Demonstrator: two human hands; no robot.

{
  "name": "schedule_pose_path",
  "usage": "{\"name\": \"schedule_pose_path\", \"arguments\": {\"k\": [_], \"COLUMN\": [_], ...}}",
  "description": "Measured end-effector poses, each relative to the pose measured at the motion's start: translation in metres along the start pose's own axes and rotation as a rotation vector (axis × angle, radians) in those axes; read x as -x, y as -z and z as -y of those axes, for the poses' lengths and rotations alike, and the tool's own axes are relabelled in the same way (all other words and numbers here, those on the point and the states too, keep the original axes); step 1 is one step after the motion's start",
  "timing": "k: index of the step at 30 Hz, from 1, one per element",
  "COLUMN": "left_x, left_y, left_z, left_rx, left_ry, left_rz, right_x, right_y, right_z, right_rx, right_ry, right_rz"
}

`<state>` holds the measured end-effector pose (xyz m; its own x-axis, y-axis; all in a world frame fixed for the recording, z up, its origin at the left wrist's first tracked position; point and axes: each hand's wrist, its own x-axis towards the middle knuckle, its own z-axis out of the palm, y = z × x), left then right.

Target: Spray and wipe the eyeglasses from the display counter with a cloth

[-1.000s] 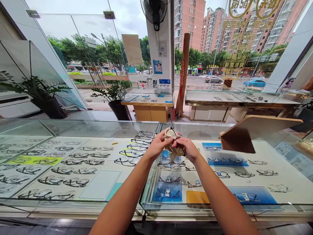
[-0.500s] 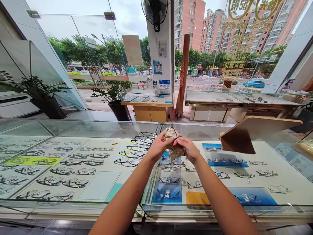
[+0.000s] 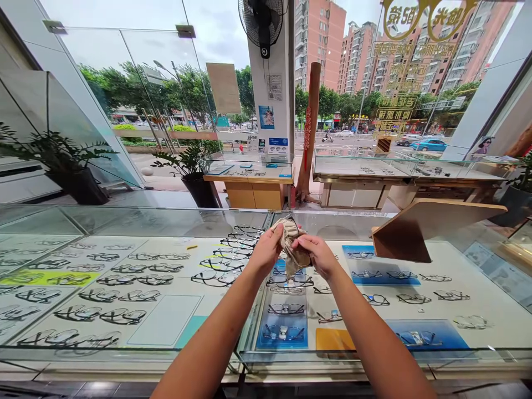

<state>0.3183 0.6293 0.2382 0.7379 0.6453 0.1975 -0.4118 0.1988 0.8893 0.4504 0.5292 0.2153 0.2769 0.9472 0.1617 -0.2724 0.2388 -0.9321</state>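
Note:
Above the glass counter, both hands hold a crumpled beige cloth [image 3: 293, 254]. A thin dark frame, seemingly a pair of eyeglasses [image 3: 300, 229], shows in part at the cloth's upper right edge; the cloth and fingers cover most of it. My left hand [image 3: 268, 244] is closed on the cloth's left side, thumb on top. On the right, my right hand [image 3: 318, 252] pinches the cloth and the dark frame, its thumb and forefinger near the middle. The cloth's loose end hangs below the fingers.
Beneath the hands, a glass display counter [image 3: 166, 349] holds many eyeglasses in rows. A brown angled stand [image 3: 403, 238] sits on the right side of the counter. Further off are a potted plant [image 3: 195, 172], a wooden trunk [image 3: 310, 127] and more display cases [image 3: 357, 172].
The cloth has shifted in my fingers and bunches higher beside my left thumb. Both hands stay in nearly the same place. The view has tilted slightly.

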Motion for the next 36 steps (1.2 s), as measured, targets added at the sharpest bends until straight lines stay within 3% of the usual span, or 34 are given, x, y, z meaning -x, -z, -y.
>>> {"name": "schedule_pose_path", "arguments": {"k": [4, 12, 19, 24, 32, 36], "left_x": [-0.003, -0.008, 0.001, 0.007, 0.009, 0.011], "left_y": [0.006, 0.014, 0.011, 0.003, -0.007, -0.009], "left_z": [0.002, 0.006, 0.005, 0.011, 0.018, 0.017], "left_rx": [0.049, -0.11, -0.278, -0.233, -0.11, -0.159], "left_ry": [0.032, -0.022, 0.098, 0.178, 0.176, 0.112], "left_rz": [-0.058, -0.085, 0.147, 0.274, 0.271, 0.213], "right_x": [0.003, 0.006, 0.003, 0.0, -0.002, 0.0], "right_y": [0.007, 0.02, 0.022, 0.017, 0.01, 0.006], "right_z": [0.014, 0.025, 0.023, 0.015, 0.01, 0.008], "right_rx": [-0.114, -0.073, 0.093, 0.147, 0.174, 0.122], "right_ry": [0.005, 0.075, 0.243, 0.235, 0.303, 0.234], "right_rz": [-0.034, -0.114, -0.129, -0.065, -0.115, -0.07]}}
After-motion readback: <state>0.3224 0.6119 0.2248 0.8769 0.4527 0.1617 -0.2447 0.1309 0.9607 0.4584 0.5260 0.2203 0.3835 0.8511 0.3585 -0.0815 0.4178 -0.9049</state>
